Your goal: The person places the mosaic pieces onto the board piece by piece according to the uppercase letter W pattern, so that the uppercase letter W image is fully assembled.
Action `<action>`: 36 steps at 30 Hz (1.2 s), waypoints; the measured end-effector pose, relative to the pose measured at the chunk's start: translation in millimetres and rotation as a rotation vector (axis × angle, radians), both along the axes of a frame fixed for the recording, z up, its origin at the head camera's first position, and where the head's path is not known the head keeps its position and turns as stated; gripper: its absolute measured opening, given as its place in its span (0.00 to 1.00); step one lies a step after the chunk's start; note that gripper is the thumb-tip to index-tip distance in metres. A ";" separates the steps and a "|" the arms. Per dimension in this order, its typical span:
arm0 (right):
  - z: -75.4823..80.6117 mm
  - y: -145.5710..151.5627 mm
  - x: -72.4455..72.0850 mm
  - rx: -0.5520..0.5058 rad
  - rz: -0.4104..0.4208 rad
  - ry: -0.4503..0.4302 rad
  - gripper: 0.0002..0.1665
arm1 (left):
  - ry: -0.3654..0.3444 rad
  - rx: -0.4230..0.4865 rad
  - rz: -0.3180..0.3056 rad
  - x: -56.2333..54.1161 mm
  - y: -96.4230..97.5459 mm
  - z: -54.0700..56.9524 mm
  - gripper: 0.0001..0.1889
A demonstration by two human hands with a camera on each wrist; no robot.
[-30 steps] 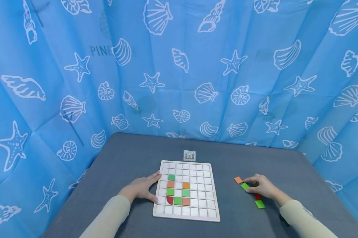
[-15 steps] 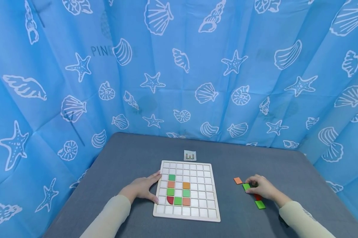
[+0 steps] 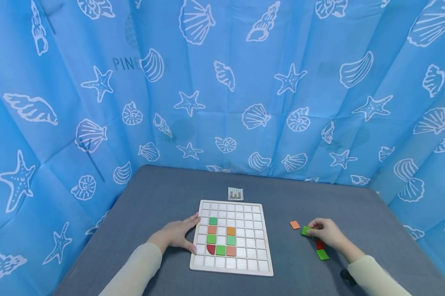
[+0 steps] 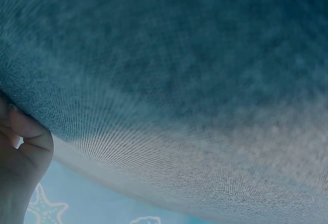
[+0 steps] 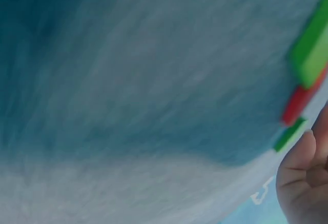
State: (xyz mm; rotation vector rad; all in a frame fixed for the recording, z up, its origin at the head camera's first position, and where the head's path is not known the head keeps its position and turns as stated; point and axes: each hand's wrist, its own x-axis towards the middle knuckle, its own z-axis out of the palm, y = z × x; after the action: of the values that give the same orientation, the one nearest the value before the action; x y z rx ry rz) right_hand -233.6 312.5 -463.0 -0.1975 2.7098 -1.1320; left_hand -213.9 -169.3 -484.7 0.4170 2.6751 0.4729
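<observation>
My left hand [image 3: 175, 235] rests against the left edge of a white grid board [image 3: 247, 243], thumb and fingers spread along it. Green, orange and salmon square tiles and a red quarter-circle tile [image 3: 211, 249] sit in the board's left cells. Right of the board, my right hand [image 3: 328, 235] pinches a green square tile [image 3: 305, 231] between thumb and fingers. Just beneath that hand lies a red tile [image 3: 320, 244], partly hidden, with another green tile [image 3: 322, 255] nearer me. An orange tile [image 3: 294, 225] lies left of the pinched one.
A small printed pattern card [image 3: 235, 194] lies behind the board on the grey table [image 3: 163, 185]. Beneath my right sleeve is a small dark object [image 3: 347, 276], its kind unclear. A blue shell-print curtain [image 3: 207, 102] hangs around the table's back and sides.
My right hand has drawn its fingers together on the green tile and shifted it slightly right and away from the orange tile. My left hand and the board stay put.
</observation>
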 end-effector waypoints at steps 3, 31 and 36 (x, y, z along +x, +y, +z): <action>5.4 -2.6 2.2 -0.067 -0.084 -0.056 0.15 | 0.000 -0.001 -0.001 -0.5 -0.2 -0.6 0.57; 47.7 -69.6 39.5 -0.502 -0.187 -0.305 0.18 | 0.016 -0.002 -0.005 1.4 0.0 4.1 0.57; 43.0 -81.2 43.5 -0.495 -0.140 -0.312 0.17 | 0.026 -0.015 -0.012 0.0 0.7 1.2 0.57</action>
State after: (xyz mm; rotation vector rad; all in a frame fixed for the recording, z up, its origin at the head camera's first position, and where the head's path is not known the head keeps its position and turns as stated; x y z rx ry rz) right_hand -190.0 231.3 -420.0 0.0961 2.1639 -1.7013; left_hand -213.9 -168.6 -483.5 0.4373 2.6979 0.4467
